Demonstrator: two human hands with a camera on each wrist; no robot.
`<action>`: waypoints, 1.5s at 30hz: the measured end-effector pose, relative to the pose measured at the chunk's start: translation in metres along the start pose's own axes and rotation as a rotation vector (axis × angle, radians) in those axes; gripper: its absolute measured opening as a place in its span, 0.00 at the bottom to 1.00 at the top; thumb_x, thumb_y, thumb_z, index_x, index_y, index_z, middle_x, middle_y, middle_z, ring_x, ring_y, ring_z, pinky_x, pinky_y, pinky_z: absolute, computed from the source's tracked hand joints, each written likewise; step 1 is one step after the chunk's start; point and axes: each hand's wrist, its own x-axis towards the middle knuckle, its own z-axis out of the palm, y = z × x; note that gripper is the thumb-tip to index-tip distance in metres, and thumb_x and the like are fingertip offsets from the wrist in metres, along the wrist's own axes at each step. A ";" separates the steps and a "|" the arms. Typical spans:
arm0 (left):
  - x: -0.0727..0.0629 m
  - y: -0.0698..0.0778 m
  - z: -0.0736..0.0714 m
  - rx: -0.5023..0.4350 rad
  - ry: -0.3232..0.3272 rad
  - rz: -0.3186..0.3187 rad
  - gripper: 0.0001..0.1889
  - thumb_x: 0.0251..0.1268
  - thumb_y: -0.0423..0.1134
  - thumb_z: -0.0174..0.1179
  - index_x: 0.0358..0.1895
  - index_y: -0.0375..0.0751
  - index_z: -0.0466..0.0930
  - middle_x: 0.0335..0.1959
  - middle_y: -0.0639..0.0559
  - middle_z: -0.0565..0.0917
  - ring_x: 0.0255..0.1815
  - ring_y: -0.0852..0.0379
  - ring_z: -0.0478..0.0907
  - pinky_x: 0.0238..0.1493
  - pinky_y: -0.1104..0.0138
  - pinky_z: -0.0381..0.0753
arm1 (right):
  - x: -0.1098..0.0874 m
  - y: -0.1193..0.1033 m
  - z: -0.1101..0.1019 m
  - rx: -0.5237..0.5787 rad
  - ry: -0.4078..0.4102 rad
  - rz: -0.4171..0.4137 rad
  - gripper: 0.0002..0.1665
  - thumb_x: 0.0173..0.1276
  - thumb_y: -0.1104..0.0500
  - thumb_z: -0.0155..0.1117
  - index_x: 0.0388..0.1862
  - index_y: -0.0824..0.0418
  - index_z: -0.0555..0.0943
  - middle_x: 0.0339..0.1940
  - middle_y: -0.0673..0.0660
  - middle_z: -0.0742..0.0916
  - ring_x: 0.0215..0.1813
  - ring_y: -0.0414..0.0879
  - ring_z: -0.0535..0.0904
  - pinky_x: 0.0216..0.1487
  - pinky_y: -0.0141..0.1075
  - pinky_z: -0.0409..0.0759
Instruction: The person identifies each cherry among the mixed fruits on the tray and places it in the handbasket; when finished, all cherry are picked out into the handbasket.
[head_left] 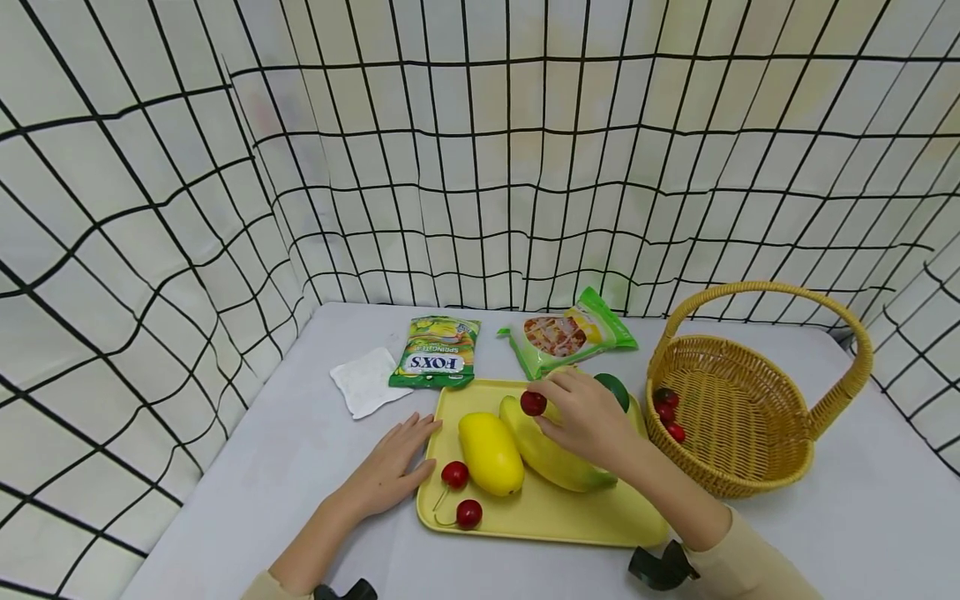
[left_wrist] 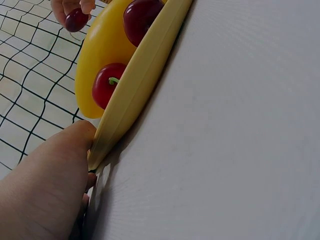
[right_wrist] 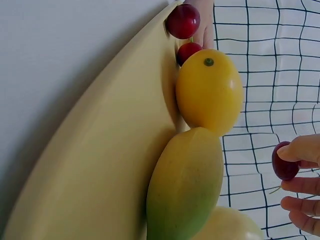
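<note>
In the head view my right hand [head_left: 588, 417] pinches a dark red cherry [head_left: 533, 403] between thumb and fingers, above the yellow tray [head_left: 555, 533]. Its thin stem hangs down in the right wrist view, where the cherry [right_wrist: 285, 161] is clear of the other fruit. My left hand [head_left: 393, 467] lies beside the tray's left edge, fingers extended, its thumb touching the rim. Near that thumb sit two stemmed cherries, one red cherry [head_left: 454, 475] behind another cherry [head_left: 469, 514]. A smooth yellow fruit [head_left: 491, 454] and a longer yellow-green fruit [head_left: 558, 454] lie side by side on the tray.
A wicker basket [head_left: 750, 475] with a tall handle stands right of the tray, holding several small red fruits [head_left: 666, 408]. Behind lie a green FOX'S packet [head_left: 437, 352], another green packet [head_left: 570, 333] and a white square [head_left: 367, 383]. Black netting [head_left: 465, 192] surrounds the table.
</note>
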 end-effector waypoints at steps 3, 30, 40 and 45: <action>0.000 0.000 0.000 0.001 -0.002 -0.003 0.29 0.65 0.50 0.51 0.68 0.47 0.60 0.69 0.50 0.60 0.72 0.51 0.46 0.69 0.54 0.44 | -0.004 0.003 -0.003 -0.005 0.009 0.012 0.20 0.48 0.57 0.73 0.42 0.56 0.81 0.34 0.51 0.83 0.37 0.45 0.76 0.36 0.35 0.78; 0.000 0.000 0.000 0.003 -0.003 -0.001 0.29 0.65 0.51 0.51 0.69 0.47 0.59 0.69 0.50 0.60 0.72 0.51 0.46 0.70 0.54 0.44 | -0.056 0.049 -0.035 -0.035 0.005 0.223 0.22 0.47 0.59 0.74 0.42 0.61 0.79 0.35 0.55 0.83 0.35 0.46 0.76 0.29 0.37 0.78; 0.000 0.001 -0.001 -0.004 -0.003 -0.001 0.29 0.65 0.50 0.51 0.68 0.47 0.59 0.69 0.50 0.60 0.72 0.51 0.46 0.70 0.54 0.44 | -0.075 0.068 -0.046 0.026 -0.044 0.404 0.22 0.54 0.58 0.70 0.48 0.62 0.77 0.39 0.59 0.82 0.38 0.51 0.77 0.30 0.41 0.80; 0.000 0.001 -0.001 -0.007 -0.003 -0.002 0.29 0.65 0.50 0.51 0.68 0.47 0.59 0.69 0.50 0.60 0.72 0.51 0.46 0.69 0.54 0.44 | -0.082 0.080 -0.048 0.047 -0.071 0.472 0.21 0.56 0.57 0.68 0.47 0.63 0.76 0.37 0.59 0.83 0.37 0.51 0.78 0.31 0.43 0.80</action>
